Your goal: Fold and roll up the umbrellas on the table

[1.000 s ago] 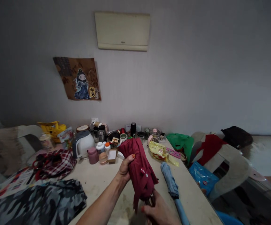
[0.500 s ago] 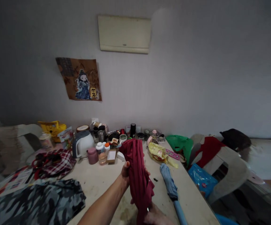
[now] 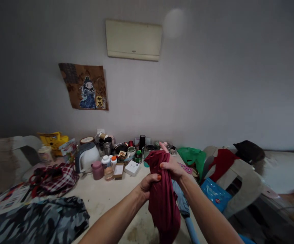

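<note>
A dark red umbrella [image 3: 163,203], its cloth gathered in long loose folds, is held up over the table in both my hands. My left hand [image 3: 149,185] closes round its left side, thumb across the folds. A little higher, my right hand [image 3: 173,168] grips the right side near the top, its thumb on the cloth and one finger pointing up. The umbrella's lower end runs out at the bottom of the view. Just to the right lies a folded light blue umbrella [image 3: 189,225], partly behind my right forearm.
On the white table [image 3: 111,203] stand a kettle [image 3: 89,157], a pink jar [image 3: 97,170], a white box [image 3: 132,168] and several bottles. Camouflage cloth [image 3: 45,220] and a plaid bag [image 3: 62,179] lie left. A chair [image 3: 248,186] stands at the right, by a green bag [image 3: 194,157].
My right hand has moved from the umbrella's lower part up to near its top. The umbrella has shifted slightly right, and the white box behind it now shows fully.
</note>
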A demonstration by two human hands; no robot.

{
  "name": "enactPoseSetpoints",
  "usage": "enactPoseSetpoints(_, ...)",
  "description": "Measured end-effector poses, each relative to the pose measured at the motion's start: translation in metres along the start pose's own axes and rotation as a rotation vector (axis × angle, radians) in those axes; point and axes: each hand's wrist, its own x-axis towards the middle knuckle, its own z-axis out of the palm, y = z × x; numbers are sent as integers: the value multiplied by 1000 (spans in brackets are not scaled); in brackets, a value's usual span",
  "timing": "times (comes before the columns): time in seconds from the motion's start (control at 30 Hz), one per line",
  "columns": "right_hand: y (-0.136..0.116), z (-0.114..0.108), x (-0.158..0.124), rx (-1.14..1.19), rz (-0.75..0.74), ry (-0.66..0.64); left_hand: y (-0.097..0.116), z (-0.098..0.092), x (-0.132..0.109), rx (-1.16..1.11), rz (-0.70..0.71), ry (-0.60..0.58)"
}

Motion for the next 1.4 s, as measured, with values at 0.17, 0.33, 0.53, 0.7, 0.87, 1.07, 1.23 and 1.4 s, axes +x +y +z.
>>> enactPoseSetpoints(0.17, -22, 13, 7, -409, -33, 323, 3, 31, 4, 148, 75, 192)
enactPoseSetpoints(0.33, -26, 15, 10, -354, 34, 444, -5, 32, 0, 255, 93, 196)
enactPoseSetpoints(0.53, -20, 6, 4, -170, -2, 375, -24, 16, -8, 216, 24, 68)
enactPoseSetpoints(0.7, -25, -5, 8, -711, -125, 523, -24, 34, 4, 393, 83, 324)
enactPoseSetpoints(0.87, -33, -17, 5, -567, -139, 501, -22, 46, 7, 575, 96, 367)
enactPoseSetpoints(1.07, -28, -23, -2, -72, -202, 383, -25, 35, 0, 338, 42, 92)
enactPoseSetpoints(1.23, -4, -18, -8, -318, -117, 646, -31, 35, 4, 491, 78, 311)
enactPoseSetpoints(1.4, 8, -11, -9, -586, -108, 822, -40, 34, 13, 767, 356, 551)
